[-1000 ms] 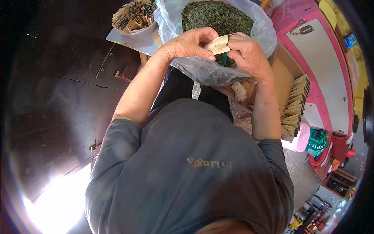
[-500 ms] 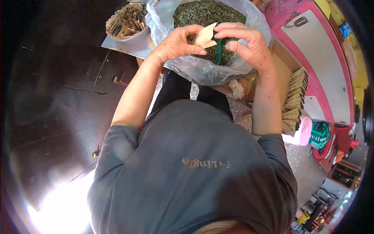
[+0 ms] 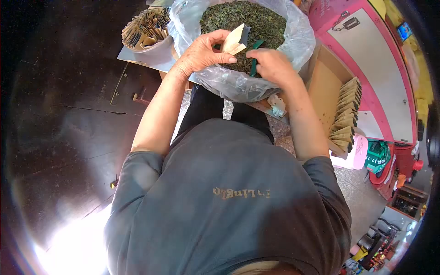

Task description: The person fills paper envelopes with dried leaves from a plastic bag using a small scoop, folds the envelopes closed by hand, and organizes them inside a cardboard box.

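- Paper packet (image 3: 233,40): small, cream-tan, looked thin and stiff, with a creased face and an uneven right edge. A dark grey surface showed along its upper right side. Contents, if any, couldn't be seen from my spot.
- Packet sat tilted, up off the leaves, in the left hand (image 3: 204,51): thumb on the near side, fingers curled behind. Left was pinched firmly on it.
- Right hand (image 3: 273,66) was off the packet, to the right of it and a bit nearer the body. Hands were apart, with a short gap between.
- Green tool (image 3: 253,66): slim, stood slantwise in the leaves under the right fingertips. Fingers overlapped it; couldn't tell whether they had closed on it.
- Dark green dried leaves (image 3: 261,20) filled the middle of a clear plastic bag (image 3: 300,39), its mouth spread wide. Packet and both hands were over that mouth.
- Left of the bag: pale tub (image 3: 160,44) crammed with upright folded papers (image 3: 144,27), on a light tabletop (image 3: 133,56).
- Right of the bag: open cardboard box (image 3: 324,82), tan packets (image 3: 344,117) lined up along its right side, dark edges outward. Right forearm passed just beside the box.
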`<control>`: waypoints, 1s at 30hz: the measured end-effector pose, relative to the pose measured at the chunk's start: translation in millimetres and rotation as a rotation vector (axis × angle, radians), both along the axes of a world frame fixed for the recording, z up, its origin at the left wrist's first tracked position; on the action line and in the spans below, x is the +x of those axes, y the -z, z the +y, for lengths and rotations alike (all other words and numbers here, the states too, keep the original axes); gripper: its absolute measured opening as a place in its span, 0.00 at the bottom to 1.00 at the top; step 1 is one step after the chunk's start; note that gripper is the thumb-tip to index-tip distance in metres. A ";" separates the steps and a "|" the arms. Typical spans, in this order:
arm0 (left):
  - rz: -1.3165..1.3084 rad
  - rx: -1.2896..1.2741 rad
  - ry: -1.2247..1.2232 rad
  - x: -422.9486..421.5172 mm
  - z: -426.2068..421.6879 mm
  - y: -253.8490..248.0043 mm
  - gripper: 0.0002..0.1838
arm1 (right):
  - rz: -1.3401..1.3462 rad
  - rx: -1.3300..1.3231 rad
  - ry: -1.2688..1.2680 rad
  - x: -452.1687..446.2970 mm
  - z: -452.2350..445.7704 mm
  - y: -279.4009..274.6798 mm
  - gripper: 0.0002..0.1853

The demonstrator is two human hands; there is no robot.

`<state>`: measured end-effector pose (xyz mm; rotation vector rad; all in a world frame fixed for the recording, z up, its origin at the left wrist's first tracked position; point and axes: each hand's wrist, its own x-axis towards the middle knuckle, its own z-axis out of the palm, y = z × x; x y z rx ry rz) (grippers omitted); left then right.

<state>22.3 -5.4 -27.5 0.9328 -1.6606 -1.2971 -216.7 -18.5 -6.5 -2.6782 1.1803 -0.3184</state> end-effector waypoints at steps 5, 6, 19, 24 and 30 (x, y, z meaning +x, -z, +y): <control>0.088 0.046 -0.014 2.8 3.0 -4.7 0.31 | -0.147 -0.033 -0.057 -6.0 -10.8 14.6 0.13; 0.088 0.044 -0.014 3.6 1.5 -3.8 0.31 | -0.243 -0.008 -0.031 -6.6 -9.9 13.5 0.12; 0.080 0.077 -0.034 2.7 0.0 -1.2 0.32 | -1.144 0.250 0.451 -9.5 -26.0 8.7 0.09; 0.041 0.083 -0.061 -0.6 -0.2 -3.8 0.33 | -0.918 -0.123 0.551 -7.1 -57.1 1.6 0.14; 0.046 0.044 -0.099 -6.2 -2.3 -1.0 0.34 | -0.936 0.233 0.619 20.7 -61.4 15.8 0.12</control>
